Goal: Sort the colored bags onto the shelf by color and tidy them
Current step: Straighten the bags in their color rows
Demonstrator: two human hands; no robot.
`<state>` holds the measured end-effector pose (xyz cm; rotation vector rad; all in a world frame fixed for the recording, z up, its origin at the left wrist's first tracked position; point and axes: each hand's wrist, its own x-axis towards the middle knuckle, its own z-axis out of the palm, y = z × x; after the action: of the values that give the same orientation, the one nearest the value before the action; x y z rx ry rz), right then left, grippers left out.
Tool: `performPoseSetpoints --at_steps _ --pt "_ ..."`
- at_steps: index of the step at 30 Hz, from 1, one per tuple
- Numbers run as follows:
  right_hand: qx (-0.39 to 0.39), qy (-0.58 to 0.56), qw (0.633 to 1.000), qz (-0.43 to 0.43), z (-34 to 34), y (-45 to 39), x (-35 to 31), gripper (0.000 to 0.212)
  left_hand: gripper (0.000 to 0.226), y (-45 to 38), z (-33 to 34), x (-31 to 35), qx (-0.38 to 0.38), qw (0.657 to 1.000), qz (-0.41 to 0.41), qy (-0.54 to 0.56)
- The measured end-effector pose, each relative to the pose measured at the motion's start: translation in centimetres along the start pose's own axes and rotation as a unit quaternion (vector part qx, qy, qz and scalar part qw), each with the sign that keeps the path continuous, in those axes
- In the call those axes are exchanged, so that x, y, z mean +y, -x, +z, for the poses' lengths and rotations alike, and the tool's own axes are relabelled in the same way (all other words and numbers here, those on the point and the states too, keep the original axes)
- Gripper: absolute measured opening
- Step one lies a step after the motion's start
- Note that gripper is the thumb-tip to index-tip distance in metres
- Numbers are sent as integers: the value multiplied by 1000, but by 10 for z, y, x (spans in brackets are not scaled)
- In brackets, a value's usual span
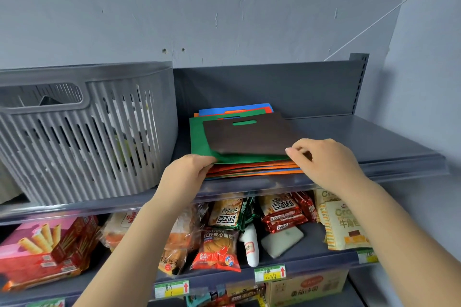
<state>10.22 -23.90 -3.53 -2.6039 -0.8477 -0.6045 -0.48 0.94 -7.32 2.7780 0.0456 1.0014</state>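
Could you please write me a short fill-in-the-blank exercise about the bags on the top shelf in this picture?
1. The bag on top of the stack is ____ in color.
2. Directly under it lies a ____ bag.
3. The right hand pinches the top bag's near ____ corner.
4. Left of the stack stands a gray ____.

Missing words: brown; green; right; basket

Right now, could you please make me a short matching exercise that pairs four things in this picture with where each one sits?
Things:
1. brown bag
2. green bag
3. grey basket
4. left hand

Places:
A. on the top shelf, left of the stack of bags
B. at the front left corner of the stack
C. on top of the stack
D. directly under the brown bag

Right pairs: 1-C, 2-D, 3-A, 4-B
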Motion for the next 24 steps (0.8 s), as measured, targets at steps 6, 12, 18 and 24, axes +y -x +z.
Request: performPoseSetpoints --at_steps 6,12,18,24 --pt "-5 -58 996 61 -7 12 12 33 31 26 -15 8 41 998 49 23" --pt "-35 -136 971 195 -8 17 29 50 30 48 -27 18 136 973 -91 163" --pt "-74 -257 933 243 -8 20 37 59 22 44 -35 24 144 808 -413 394" --pt "-81 -500 800 321 0 21 35 64 35 29 -43 31 99 758 -474 437"
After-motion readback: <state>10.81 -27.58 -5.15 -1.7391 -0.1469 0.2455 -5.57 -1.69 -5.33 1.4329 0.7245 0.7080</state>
